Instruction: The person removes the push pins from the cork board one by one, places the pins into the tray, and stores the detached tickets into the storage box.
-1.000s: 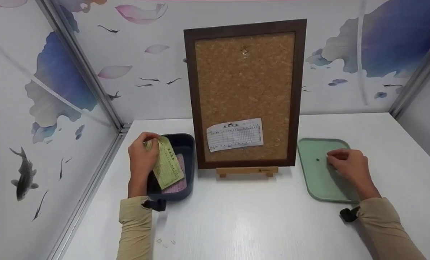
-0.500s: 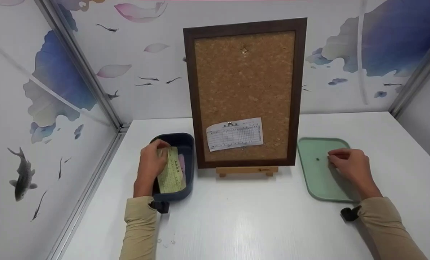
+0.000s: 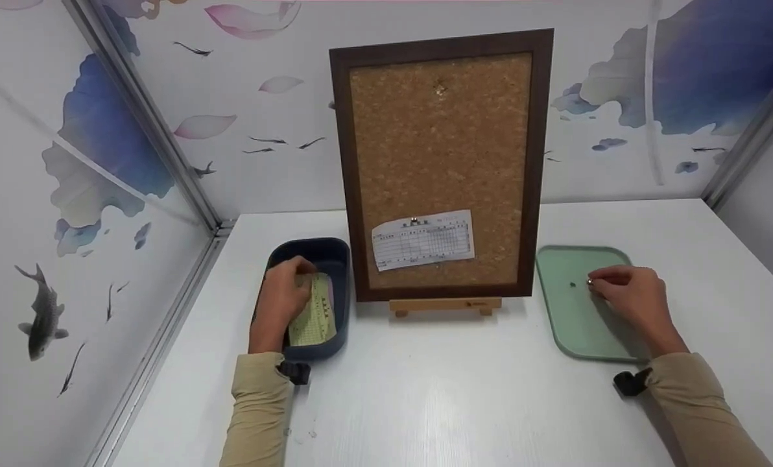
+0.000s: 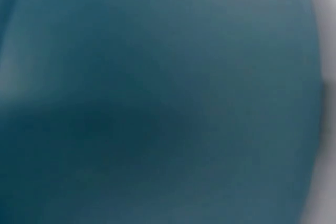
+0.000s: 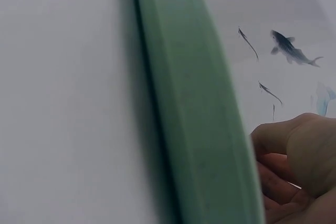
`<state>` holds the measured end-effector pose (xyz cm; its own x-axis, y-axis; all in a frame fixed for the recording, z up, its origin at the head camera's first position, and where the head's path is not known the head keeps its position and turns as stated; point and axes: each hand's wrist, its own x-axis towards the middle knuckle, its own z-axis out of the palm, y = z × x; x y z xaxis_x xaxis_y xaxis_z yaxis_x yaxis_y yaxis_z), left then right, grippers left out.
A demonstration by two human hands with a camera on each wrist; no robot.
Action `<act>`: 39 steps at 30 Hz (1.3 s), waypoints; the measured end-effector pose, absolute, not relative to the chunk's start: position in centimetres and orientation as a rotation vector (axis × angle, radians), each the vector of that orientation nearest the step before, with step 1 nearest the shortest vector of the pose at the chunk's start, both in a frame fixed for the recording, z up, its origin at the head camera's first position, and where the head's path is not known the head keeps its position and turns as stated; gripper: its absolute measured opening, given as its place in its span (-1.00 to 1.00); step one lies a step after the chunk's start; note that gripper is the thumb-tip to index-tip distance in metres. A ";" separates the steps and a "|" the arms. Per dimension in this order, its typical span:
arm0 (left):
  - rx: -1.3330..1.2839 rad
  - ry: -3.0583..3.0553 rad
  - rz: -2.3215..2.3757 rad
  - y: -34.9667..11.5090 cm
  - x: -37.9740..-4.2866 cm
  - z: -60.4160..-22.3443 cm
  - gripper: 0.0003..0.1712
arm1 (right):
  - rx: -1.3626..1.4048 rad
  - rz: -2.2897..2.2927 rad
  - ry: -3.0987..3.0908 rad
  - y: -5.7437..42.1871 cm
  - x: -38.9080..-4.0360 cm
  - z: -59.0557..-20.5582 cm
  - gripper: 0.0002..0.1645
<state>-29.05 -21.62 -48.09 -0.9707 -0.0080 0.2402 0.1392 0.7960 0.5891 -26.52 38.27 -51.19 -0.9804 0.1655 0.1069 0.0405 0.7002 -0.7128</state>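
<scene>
My left hand (image 3: 284, 297) reaches into a dark blue box (image 3: 341, 311) and pinches the upper end of a yellow-green printed slip (image 3: 315, 318). A bit of pink paper shows behind that slip. Over a pale green tray (image 3: 571, 331), thumb and fingers of my right hand (image 3: 634, 299) are brought together on a tiny shiny pin (image 3: 589, 281), mostly hidden. One small dark piece (image 3: 572, 284) lies on the tray beside the fingertips. Only blurred blue box wall (image 4: 168, 77) fills the left wrist view. In the right wrist view, the tray's edge (image 5: 205, 103) partly covers the curled hand.
A framed cork board (image 3: 448, 155) stands upright on a small wooden easel (image 3: 445, 305) between box and tray. A white printed form (image 3: 423, 241) is pinned low on it; another shiny pin (image 3: 440, 89) sits near its top. Patterned walls surround the white table (image 3: 451, 395).
My left hand has moved right and into the box, lowering the yellow-green slip over the pink paper. The right hand stays almost still, and a shiny glint now shows at its fingertips.
</scene>
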 end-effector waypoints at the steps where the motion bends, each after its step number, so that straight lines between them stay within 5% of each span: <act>1: -0.111 -2.750 -0.926 -21.6 -29.0 -48.2 -0.78 | -0.171 1.146 -2.745 38.3 -26.5 -51.2 -0.67; 39: -0.264 -2.656 -0.869 -20.0 -28.4 -46.3 -0.74 | -0.060 1.078 -2.680 36.7 -26.1 -49.9 -0.58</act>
